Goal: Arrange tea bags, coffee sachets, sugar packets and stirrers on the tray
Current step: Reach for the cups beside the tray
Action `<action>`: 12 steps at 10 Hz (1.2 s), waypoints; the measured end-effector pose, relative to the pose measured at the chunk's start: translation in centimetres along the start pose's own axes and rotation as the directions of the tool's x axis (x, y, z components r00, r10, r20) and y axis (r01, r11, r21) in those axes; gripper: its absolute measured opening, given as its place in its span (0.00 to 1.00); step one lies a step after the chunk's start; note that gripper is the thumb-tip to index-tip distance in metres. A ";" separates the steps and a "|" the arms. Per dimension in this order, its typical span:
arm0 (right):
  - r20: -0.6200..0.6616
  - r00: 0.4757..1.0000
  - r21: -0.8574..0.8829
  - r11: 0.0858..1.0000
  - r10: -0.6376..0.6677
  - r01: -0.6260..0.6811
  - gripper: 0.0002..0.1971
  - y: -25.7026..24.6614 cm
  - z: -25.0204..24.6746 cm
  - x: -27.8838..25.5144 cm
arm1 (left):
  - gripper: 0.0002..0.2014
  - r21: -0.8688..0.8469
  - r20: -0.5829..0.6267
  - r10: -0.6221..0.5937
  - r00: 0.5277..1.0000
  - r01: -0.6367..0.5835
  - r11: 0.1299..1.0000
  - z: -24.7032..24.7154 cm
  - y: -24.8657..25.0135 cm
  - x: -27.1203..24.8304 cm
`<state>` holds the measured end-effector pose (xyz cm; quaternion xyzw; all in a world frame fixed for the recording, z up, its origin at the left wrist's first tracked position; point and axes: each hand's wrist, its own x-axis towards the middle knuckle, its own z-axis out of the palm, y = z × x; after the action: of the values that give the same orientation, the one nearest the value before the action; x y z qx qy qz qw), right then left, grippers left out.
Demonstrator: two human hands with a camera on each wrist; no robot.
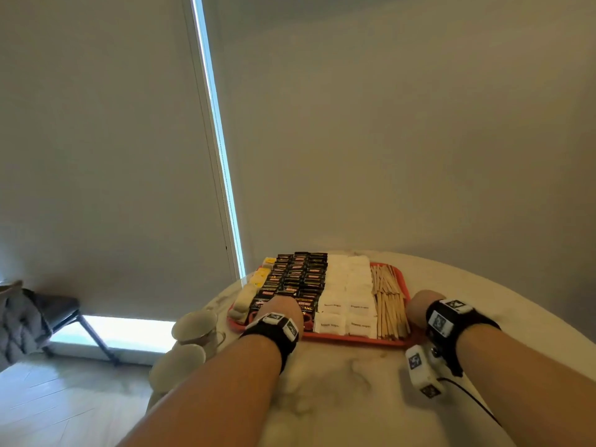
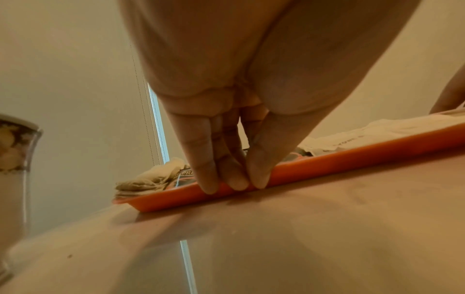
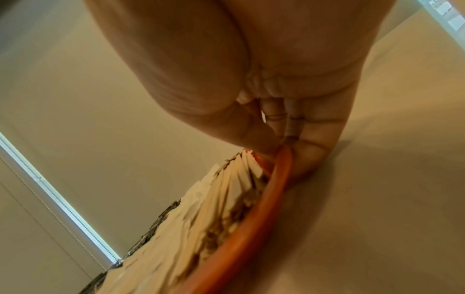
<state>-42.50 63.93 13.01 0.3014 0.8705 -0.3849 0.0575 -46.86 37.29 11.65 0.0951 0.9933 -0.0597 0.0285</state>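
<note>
While resting on the marble counter (image 1: 338, 382), holds four sorts in rows — the red tray (image 1: 354, 341). From its left edge: pale tea bags (image 1: 248, 295), black coffee sachets (image 1: 296, 275) in about three columns, white sugar packets (image 1: 346, 285) in two columns, wooden stirrers (image 1: 388, 301) at its right edge — too many to count. Left hand (image 2: 226, 139) at the tray's near rim, straight fingertips (image 2: 236, 181) pressed on it. Right hand (image 3: 289, 129) pinching the tray's right rim between thumb and fingers. Left of the tray, two cups (image 1: 193, 327).
</note>
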 end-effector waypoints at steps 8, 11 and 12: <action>-0.023 0.912 0.013 0.912 -0.410 0.410 0.09 -7.1 6.6 -8.7 | 0.06 -0.726 -0.238 -0.048 0.970 -0.145 0.672 -5.8 -6.6 -9.9; 0.295 0.797 0.070 0.844 -0.526 0.531 0.10 -12.5 15.3 -15.8 | 0.10 -0.920 -0.197 -0.410 0.891 -0.023 0.392 0.8 -20.0 -18.0; 0.330 0.785 0.076 0.844 -0.524 0.532 0.13 -13.6 17.3 -16.4 | 0.20 -0.877 -0.103 -0.345 0.933 0.078 0.474 2.4 -20.3 -19.7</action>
<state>-39.19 36.70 15.04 -0.0253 0.9007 -0.4221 0.0995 -31.31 13.49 12.94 -0.0494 0.8877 0.4526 -0.0690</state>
